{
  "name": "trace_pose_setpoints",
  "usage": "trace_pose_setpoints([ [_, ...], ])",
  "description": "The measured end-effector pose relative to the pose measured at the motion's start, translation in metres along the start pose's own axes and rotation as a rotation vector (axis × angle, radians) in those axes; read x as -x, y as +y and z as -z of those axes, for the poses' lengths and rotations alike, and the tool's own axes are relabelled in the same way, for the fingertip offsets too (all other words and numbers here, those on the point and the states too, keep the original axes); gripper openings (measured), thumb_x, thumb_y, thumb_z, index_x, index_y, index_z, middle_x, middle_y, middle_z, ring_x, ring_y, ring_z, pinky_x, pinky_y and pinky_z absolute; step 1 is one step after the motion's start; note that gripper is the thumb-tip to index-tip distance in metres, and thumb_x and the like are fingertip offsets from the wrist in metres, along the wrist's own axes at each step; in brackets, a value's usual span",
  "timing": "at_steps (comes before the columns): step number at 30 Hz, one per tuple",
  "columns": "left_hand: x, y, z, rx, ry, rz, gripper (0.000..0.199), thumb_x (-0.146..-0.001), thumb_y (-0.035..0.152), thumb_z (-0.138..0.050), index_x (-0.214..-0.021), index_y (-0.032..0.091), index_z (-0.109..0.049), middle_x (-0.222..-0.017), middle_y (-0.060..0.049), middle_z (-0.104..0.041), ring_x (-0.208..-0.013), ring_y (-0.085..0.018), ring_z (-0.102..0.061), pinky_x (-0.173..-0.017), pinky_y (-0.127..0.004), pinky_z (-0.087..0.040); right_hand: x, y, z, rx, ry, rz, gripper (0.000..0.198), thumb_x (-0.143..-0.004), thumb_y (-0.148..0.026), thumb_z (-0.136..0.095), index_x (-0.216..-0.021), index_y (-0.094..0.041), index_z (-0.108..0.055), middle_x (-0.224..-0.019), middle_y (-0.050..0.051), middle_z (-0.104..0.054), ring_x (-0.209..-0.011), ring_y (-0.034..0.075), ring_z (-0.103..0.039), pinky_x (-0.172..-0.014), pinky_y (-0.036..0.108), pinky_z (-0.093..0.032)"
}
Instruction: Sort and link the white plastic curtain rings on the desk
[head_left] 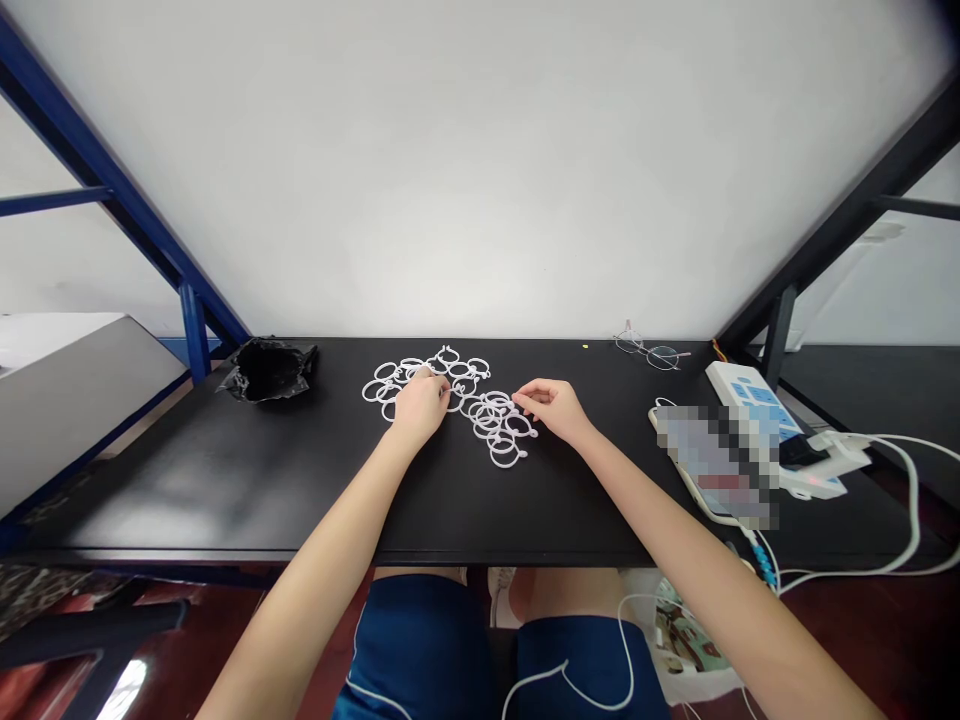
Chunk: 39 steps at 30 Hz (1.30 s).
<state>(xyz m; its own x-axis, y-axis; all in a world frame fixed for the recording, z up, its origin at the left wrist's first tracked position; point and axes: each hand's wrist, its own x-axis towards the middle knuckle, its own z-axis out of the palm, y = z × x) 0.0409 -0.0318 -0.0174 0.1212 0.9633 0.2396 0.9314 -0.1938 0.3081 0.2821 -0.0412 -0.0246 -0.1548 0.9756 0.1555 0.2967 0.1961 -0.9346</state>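
Observation:
Many white curtain rings (504,458), each with a small eyelet, lie in two loose, touching groups on the black desk (322,480). My left hand (421,405) is over the left group, fingers curled down and closed around a white ring at the thumb side; its fingertips are partly hidden. At the right edge of the other group, my right hand (553,405) has thumb and forefinger pinched together against the rings. Whether a ring is between those fingertips is too small to make out.
A crumpled black plastic bag (271,370) stands open at the back left. Eyeglasses (663,357) lie at the back right. A phone (712,480), power strip (754,400) and white cables (911,500) occupy the right side. Blue and black metal struts flank the desk.

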Motion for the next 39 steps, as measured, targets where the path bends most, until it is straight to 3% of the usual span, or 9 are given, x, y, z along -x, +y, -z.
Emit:
trace_pose_setpoints([
  [5, -0.002, -0.004, -0.003, 0.115, 0.055, -0.002, 0.014, -0.085, 0.025, -0.055, -0.089, 0.02, -0.068, -0.099, -0.007, -0.058, -0.077, -0.019, -0.059, -0.062, -0.028, -0.044, 0.001, -0.002, 0.0, -0.001, 0.004, 0.0, 0.033, -0.069, -0.048, -0.071, -0.074, -0.015, -0.068, -0.06, 0.005, -0.064, -0.054, 0.016, -0.059, -0.041, 0.023, -0.042],
  [11, -0.006, -0.006, -0.003, 0.263, 0.155, -0.05, 0.012, -0.085, 0.024, -0.056, -0.085, 0.019, -0.066, -0.093, -0.005, -0.065, -0.063, -0.015, -0.054, -0.064, -0.029, -0.044, 0.001, -0.001, -0.001, -0.018, 0.003, 0.003, 0.034, -0.07, -0.048, -0.071, -0.074, -0.015, -0.068, -0.064, 0.006, -0.066, -0.055, 0.016, -0.06, -0.042, 0.023, -0.044],
  [15, -0.006, -0.001, -0.005, 0.438, 0.213, -0.145, 0.014, -0.086, 0.025, -0.055, -0.089, 0.02, -0.067, -0.086, -0.003, -0.069, -0.062, -0.014, -0.054, -0.066, -0.028, -0.046, 0.002, -0.005, -0.004, -0.075, 0.018, 0.033, 0.035, -0.07, -0.049, -0.071, -0.078, -0.015, -0.068, -0.073, 0.008, -0.069, -0.055, 0.014, -0.06, -0.041, 0.022, -0.043],
  [19, -0.002, 0.011, -0.009, 0.654, 0.15, -0.225, 0.017, -0.085, 0.03, -0.059, -0.092, 0.019, -0.069, -0.086, -0.003, -0.072, -0.07, -0.014, -0.06, -0.064, -0.025, -0.048, 0.005, -0.014, -0.007, -0.137, 0.022, 0.052, 0.038, -0.072, -0.048, -0.07, -0.088, -0.014, -0.068, -0.073, 0.007, -0.069, -0.044, 0.009, -0.052, -0.039, 0.022, -0.042],
  [24, 0.008, 0.027, -0.012, 0.702, 0.046, -0.343, 0.021, -0.088, 0.033, -0.057, -0.096, 0.019, -0.07, -0.088, -0.004, -0.072, -0.073, -0.014, -0.062, -0.06, -0.023, -0.047, 0.009, -0.023, -0.009, -0.163, -0.092, 0.05, 0.043, -0.072, -0.048, -0.071, -0.1, -0.015, -0.069, -0.078, 0.006, -0.069, -0.046, 0.009, -0.053, -0.038, 0.021, -0.041],
  [33, 0.017, 0.038, -0.001, 0.683, -0.029, -0.358, 0.029, -0.091, 0.04, -0.05, -0.1, 0.019, -0.069, -0.09, -0.005, -0.068, -0.072, -0.014, -0.059, -0.059, -0.024, -0.047, 0.01, -0.027, -0.01, -0.209, -0.09, 0.055, 0.037, -0.068, -0.048, -0.075, -0.082, -0.015, -0.069, -0.062, 0.002, -0.062, -0.048, 0.01, -0.054, -0.041, 0.021, -0.043],
  [39, 0.019, 0.04, 0.001, 0.704, -0.081, -0.393, 0.037, -0.083, 0.049, -0.062, -0.104, 0.019, -0.067, -0.098, -0.006, -0.065, -0.073, -0.014, -0.06, -0.062, -0.025, -0.049, 0.01, -0.025, -0.01, -0.229, -0.048, 0.061, 0.033, -0.066, -0.045, -0.078, -0.075, -0.015, -0.069, -0.065, 0.004, -0.066, -0.049, 0.011, -0.055, -0.043, 0.023, -0.043],
])
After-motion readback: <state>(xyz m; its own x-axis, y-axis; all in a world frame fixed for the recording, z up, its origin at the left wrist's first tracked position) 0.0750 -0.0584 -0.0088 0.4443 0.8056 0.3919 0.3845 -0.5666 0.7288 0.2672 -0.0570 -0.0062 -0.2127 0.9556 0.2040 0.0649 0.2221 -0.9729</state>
